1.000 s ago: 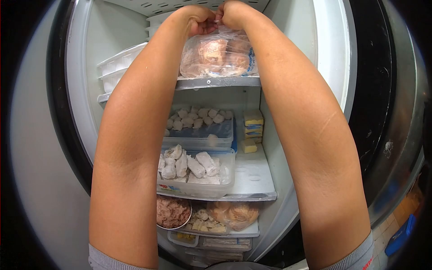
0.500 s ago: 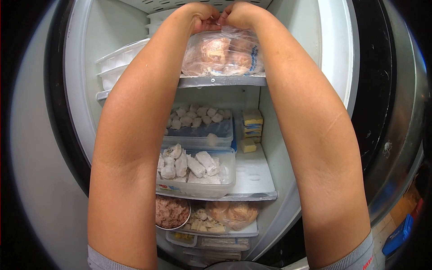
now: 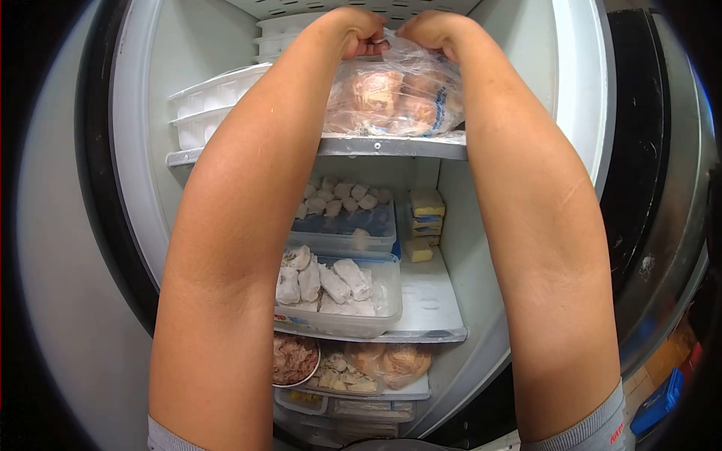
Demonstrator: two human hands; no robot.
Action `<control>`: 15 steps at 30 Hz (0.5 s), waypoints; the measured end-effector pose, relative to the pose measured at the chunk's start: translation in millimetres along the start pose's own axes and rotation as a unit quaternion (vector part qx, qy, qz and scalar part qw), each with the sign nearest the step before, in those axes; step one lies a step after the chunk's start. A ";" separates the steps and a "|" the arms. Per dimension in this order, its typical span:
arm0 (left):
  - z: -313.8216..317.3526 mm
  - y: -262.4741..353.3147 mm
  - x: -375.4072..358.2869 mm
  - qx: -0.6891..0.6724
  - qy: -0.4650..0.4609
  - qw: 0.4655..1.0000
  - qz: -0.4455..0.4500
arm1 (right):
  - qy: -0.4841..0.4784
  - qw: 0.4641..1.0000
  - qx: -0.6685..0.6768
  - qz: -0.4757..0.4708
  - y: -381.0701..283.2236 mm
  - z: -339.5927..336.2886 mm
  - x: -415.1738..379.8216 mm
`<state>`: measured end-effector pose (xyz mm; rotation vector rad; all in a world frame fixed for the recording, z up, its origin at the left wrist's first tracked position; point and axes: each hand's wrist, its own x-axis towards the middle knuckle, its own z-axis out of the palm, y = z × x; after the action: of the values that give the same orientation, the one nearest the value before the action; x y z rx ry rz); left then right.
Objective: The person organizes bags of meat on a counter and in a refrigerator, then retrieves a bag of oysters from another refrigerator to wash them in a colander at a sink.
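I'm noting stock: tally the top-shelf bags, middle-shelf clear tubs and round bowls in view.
Top-shelf bag: 1
Clear tubs, rear tub and front tub, on middle shelf: 2
Round bowl: 1
Total: 4

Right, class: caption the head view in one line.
Left hand and right hand at the top of a clear bag on the upper shelf.

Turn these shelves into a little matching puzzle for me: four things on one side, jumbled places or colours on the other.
1. Clear plastic bag
2. Stack of small blocks
3. Ground, meat-like food
4. Plastic object outside, lower right

A. Bright blue
B. In a round bowl, low down
C. Upper shelf, its top at the left hand
D. Pale yellow

Pairs: 1-C, 2-D, 3-B, 4-A
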<state>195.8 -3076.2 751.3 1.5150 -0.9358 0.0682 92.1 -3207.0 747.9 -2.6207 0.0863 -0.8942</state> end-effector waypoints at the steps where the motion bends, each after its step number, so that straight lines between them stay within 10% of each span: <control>1: -2.7 -3.9 3.9 0.005 -0.054 0.999 0.005 | -0.003 1.000 -0.001 0.001 0.2 0.8 -1.0; 5: 11.9 -4.2 7.8 0.018 0.007 1.000 -0.009 | 0.021 0.995 0.095 -0.020 3.0 0.5 3.1; 11: 27.2 8.7 -41.9 0.117 0.034 0.991 0.052 | 0.058 0.932 -0.359 0.002 -14.6 -0.6 -8.4; 13: 25.8 11.9 -34.7 0.531 0.085 0.842 0.039 | 0.146 0.958 -0.240 0.049 -15.4 -1.5 -13.7; 15: 28.0 12.0 -31.7 0.640 0.085 0.762 0.046 | 0.106 0.961 -0.201 0.154 -22.0 -11.0 7.9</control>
<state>154.5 -3082.7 737.6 2.6326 -0.7995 1.0979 90.4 -3191.5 768.5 -2.7419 0.7874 -1.1344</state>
